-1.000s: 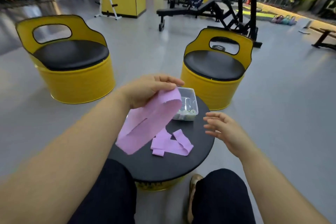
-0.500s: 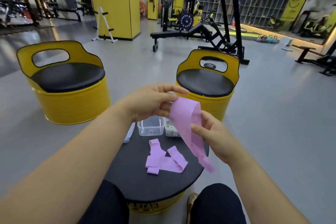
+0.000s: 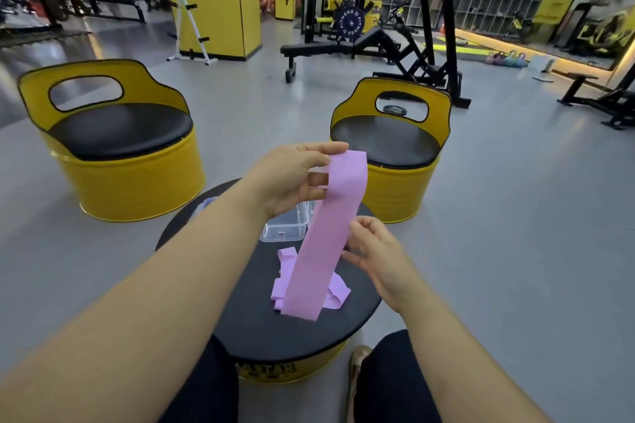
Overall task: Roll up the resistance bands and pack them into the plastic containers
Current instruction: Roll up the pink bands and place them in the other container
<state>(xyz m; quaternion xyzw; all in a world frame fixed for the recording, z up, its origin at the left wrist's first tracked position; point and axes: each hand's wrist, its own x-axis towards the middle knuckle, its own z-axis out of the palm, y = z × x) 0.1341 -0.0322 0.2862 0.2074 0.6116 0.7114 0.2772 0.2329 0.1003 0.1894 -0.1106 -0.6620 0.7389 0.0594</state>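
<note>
A flat lilac resistance band (image 3: 326, 237) hangs lengthwise above the round black table (image 3: 261, 326). My left hand (image 3: 292, 178) pinches its top end between thumb and fingers. My right hand (image 3: 374, 251) touches the band's right edge about halfway down, thumb in front and fingers behind it. More lilac bands (image 3: 336, 292) lie crumpled on the table under the hanging one. A clear plastic container (image 3: 285, 227) stands at the table's far side, partly hidden by my left wrist and the band.
Two yellow barrel seats with black cushions stand beyond the table, one far left (image 3: 120, 144), one straight ahead (image 3: 388, 151). A weight bench (image 3: 343, 45) and racks fill the back of the gym. My knees flank the table's near edge.
The camera tilted up. The band swung from hanging to the right to hanging straight down, and my right hand slid along its edge while the left kept hold of the top.
</note>
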